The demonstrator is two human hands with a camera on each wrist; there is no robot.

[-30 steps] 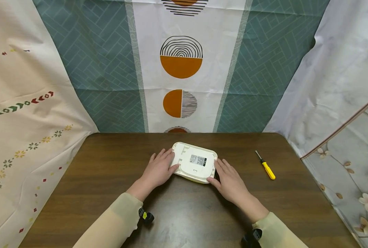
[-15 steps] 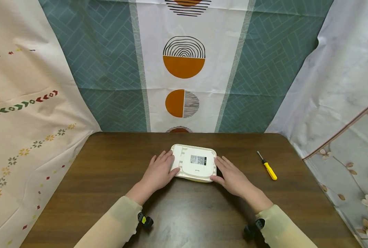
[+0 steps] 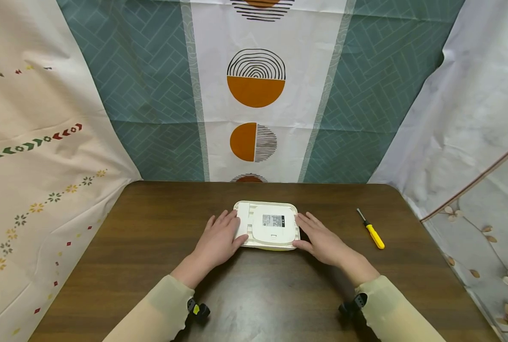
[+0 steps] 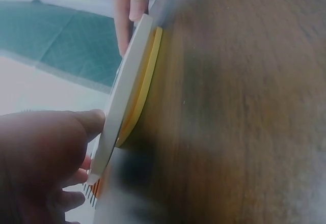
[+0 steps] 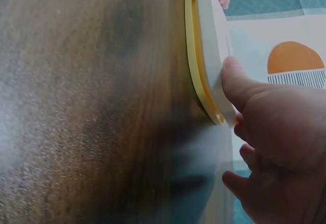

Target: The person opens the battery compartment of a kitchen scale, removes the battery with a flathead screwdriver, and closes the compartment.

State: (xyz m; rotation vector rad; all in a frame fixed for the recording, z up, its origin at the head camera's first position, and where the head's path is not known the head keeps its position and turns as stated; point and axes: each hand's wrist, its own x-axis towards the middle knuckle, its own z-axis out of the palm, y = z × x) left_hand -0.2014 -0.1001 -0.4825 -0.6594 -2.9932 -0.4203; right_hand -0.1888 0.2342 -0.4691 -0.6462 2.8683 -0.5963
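Left thumb tip (image 4: 94, 118) presses the near left edge of the flat white device (image 3: 267, 231); the remaining fingers lie fairly straight along its left side, not curled around it. Left hand (image 3: 217, 240) sits just left of centre in the head view. Right thumb (image 5: 232, 76) pushes against the near right corner of the same device, the other fingers extended along its right edge; right hand (image 3: 322, 240) mirrors the left, just right of centre. Both hands flank the device and touch it, neither wrapped around it.

The device lies flat on the dark wooden table (image 3: 151, 247), middle of the frame, with a small grey label on its upper face. Wrist views show a yellow rim (image 5: 193, 56) beneath the white shell, resting on the wood.

A yellow-handled screwdriver (image 3: 371, 230) lies to the right of the right hand, well apart from the device. Patterned cloths (image 3: 254, 95) hang behind the table across the upper frame.
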